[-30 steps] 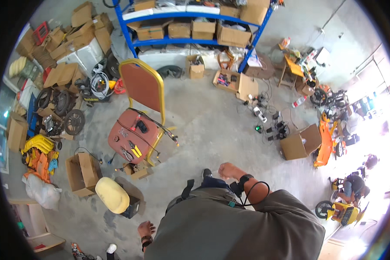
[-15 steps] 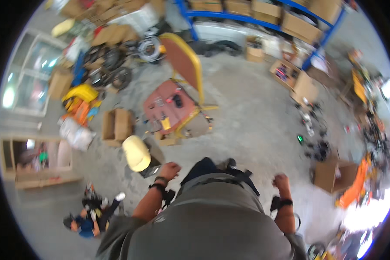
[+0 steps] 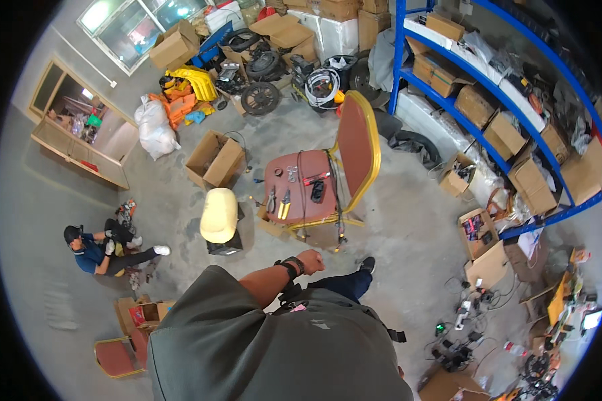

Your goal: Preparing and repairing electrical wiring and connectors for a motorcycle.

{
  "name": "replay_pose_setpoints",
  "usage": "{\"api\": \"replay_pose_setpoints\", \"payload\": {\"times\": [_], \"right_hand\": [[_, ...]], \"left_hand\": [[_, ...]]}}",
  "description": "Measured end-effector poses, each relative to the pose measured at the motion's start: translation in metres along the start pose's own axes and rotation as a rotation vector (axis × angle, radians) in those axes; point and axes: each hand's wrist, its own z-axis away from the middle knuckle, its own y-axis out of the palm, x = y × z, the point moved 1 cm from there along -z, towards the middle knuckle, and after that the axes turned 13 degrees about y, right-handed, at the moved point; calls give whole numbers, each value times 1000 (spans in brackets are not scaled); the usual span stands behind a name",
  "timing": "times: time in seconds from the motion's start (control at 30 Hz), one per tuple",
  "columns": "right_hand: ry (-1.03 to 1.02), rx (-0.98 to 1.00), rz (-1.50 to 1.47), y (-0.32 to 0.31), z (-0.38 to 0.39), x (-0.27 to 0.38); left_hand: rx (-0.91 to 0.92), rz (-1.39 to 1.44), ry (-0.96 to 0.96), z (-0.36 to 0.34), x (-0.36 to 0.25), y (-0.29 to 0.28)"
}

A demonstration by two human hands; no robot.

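My left hand hangs in front of my body, its fingers loosely curled with nothing seen in them; a dark band circles the wrist. My right hand is hidden beside my body. Ahead stands a red-brown chair with a yellow frame. On its seat lie yellow-handled pliers, dark-handled pliers, a red tool, a black object and a dark cable. Left of it is a stool with a cream cushion. Neither is touched by my left hand.
An open cardboard box sits beyond the stool. At left a person sits on the floor. Blue shelving with boxes stands far right. Cables and devices litter the right floor. Wheels and a white sack lie at the back.
My view has swung right and shifted, so the chair sits nearer the middle right. My left hand has come across toward the front of my body. My right hand has left the view.
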Motion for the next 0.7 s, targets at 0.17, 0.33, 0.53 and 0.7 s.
{"api": "replay_pose_setpoints", "payload": {"times": [0.17, 0.33, 0.53, 0.7], "right_hand": [[118, 26, -111, -47, -28, 116], [143, 109, -296, -78, -86, 210], [53, 179, -157, -95, -164, 258], [-42, 274, 170, -107, -274, 242]], "left_hand": [[-34, 113, -98, -60, -21, -22], [-70, 8, -85, -127, -39, -51], [-230, 81, -72, -159, -72, -77], [-189, 53, -316, -166, -89, -85]]}}
